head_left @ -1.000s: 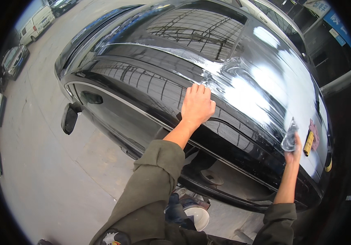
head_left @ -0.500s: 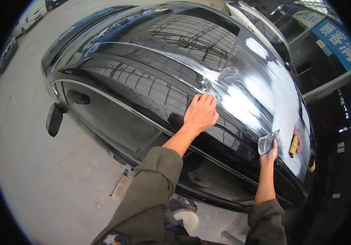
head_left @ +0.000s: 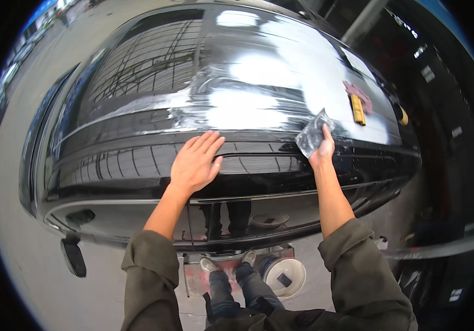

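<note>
I am at the side of a black car, facing its roof [head_left: 259,44], which has whitish wet smears and streaks beside a dark glass sunroof [head_left: 137,55]. My left hand [head_left: 195,163] lies on the roof's near edge with its fingers apart and flat, holding nothing. To its right, my right hand [head_left: 323,148] grips a grey, wet-looking flat sheet [head_left: 310,137] above the smeared surface. Farther right on the roof, a yellow block [head_left: 357,110] sits against a crumpled pink cloth [head_left: 365,96].
By my feet on a stained board [head_left: 195,278] stands a white bucket [head_left: 297,276] with a dark square inside. The side mirror [head_left: 73,256] sticks out at lower left. A grey post [head_left: 364,19] rises behind the car beside a dark area. Parked vehicles [head_left: 13,69] line the far left.
My view has turned to face the roof squarely. My left hand's curled fingers have spread out. My right hand, with the sheet, has moved leftward, away from the yellow block.
</note>
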`<state>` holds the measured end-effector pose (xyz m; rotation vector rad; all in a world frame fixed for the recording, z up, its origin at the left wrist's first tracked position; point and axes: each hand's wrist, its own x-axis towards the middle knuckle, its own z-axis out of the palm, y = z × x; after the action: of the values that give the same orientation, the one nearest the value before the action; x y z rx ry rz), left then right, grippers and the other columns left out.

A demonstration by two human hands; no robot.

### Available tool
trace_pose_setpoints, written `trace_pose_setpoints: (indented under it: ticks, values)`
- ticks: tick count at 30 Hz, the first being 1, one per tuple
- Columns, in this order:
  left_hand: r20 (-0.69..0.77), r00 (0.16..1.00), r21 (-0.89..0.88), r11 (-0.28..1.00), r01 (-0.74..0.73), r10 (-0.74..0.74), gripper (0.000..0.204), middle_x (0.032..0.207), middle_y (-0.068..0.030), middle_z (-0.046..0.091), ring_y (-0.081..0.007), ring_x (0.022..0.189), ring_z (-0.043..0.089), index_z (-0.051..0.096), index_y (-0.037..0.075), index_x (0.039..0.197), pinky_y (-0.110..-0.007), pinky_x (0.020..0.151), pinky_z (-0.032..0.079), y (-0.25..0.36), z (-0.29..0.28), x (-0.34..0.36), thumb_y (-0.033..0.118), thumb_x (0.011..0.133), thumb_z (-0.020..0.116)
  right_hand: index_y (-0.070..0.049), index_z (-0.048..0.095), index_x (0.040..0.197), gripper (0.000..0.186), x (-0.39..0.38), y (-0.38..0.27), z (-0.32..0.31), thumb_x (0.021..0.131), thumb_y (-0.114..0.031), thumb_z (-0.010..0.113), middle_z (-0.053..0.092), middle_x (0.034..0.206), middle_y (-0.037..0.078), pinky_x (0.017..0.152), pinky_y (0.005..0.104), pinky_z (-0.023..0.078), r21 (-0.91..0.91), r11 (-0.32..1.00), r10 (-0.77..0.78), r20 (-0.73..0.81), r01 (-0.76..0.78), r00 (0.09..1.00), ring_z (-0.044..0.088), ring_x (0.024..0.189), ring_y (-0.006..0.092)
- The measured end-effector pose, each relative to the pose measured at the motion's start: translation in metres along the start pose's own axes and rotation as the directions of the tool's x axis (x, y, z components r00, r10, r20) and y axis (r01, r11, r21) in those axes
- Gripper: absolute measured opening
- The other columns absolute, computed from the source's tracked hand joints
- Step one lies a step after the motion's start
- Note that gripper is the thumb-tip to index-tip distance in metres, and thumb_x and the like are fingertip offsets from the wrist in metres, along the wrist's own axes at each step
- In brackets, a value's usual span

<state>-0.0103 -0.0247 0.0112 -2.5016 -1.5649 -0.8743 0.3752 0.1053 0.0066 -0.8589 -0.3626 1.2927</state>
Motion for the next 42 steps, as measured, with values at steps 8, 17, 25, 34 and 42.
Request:
trace_pose_setpoints:
  ticks: [8, 17, 25, 34, 42]
  values:
    - [0.181, 0.981, -0.019, 0.998, -0.061, 0.063, 0.050, 0.158, -0.0163, 0.053, -0.0312, 0.151, 0.045, 0.056, 0.004, 0.148, -0.044, 0.127, 0.032, 0.037, 0.019, 0.042, 0.029, 0.105, 0.058, -0.004, 0.068, 0.119, 0.026, -0.011, -0.001, 0.002, 0.108, -0.026, 0.061, 0.076, 0.105, 0.010, 0.086, 0.0464, 0.063, 0.123, 0.991, 0.042, 0.107, -0.055, 0.993, 0.075, 0.092, 0.0277]
    - [0.275, 0.919, -0.142, 0.957, -0.251, 0.282, 0.048, 0.162, -0.0146, 0.049, -0.0298, 0.154, 0.041, 0.055, 0.005, 0.150, -0.046, 0.129, 0.030, 0.103, 0.079, 0.121, 0.025, 0.107, 0.052, -0.005, 0.066, 0.122, 0.030, -0.008, -0.007, -0.008, 0.109, -0.031, 0.059, 0.074, 0.108, 0.010, 0.091, 0.0466, 0.060, 0.249, 0.939, 0.160, 0.298, -0.238, 0.941, 0.073, 0.098, 0.0276]
    - [0.063, 0.971, -0.130, 0.967, -0.221, 0.230, 0.032, 0.134, -0.0094, 0.073, -0.0256, 0.133, 0.064, 0.074, 0.004, 0.122, -0.042, 0.114, 0.048, 0.112, 0.085, 0.130, 0.014, 0.093, 0.064, -0.005, 0.065, 0.124, 0.031, -0.008, -0.018, -0.014, 0.105, -0.029, 0.060, 0.075, 0.114, 0.012, 0.093, 0.0479, 0.059, 0.274, 0.881, 0.252, 0.421, -0.386, 0.872, 0.073, 0.104, 0.0294]
    - [0.073, 0.984, -0.126, 0.981, -0.150, 0.160, 0.030, 0.131, -0.0082, 0.075, -0.0249, 0.131, 0.065, 0.076, 0.007, 0.118, -0.041, 0.111, 0.050, 0.111, 0.077, 0.130, 0.011, 0.091, 0.066, -0.009, 0.063, 0.119, 0.021, 0.011, -0.081, -0.088, 0.105, -0.024, 0.065, 0.068, 0.105, 0.004, 0.088, 0.0366, 0.057, 0.330, 0.821, 0.195, 0.606, -0.466, 0.771, 0.067, 0.097, 0.0187]
    - [0.287, 0.958, 0.033, 0.999, -0.022, 0.012, 0.062, 0.170, -0.0121, 0.039, -0.0316, 0.160, 0.028, 0.044, 0.008, 0.160, -0.051, 0.132, 0.016, 0.111, 0.103, 0.149, 0.039, 0.108, 0.050, -0.005, 0.064, 0.114, 0.018, 0.043, -0.128, -0.153, 0.107, -0.022, 0.064, 0.064, 0.104, 0.008, 0.088, 0.0362, 0.057, 0.367, 0.889, 0.061, 0.494, -0.272, 0.867, 0.064, 0.096, 0.0206]
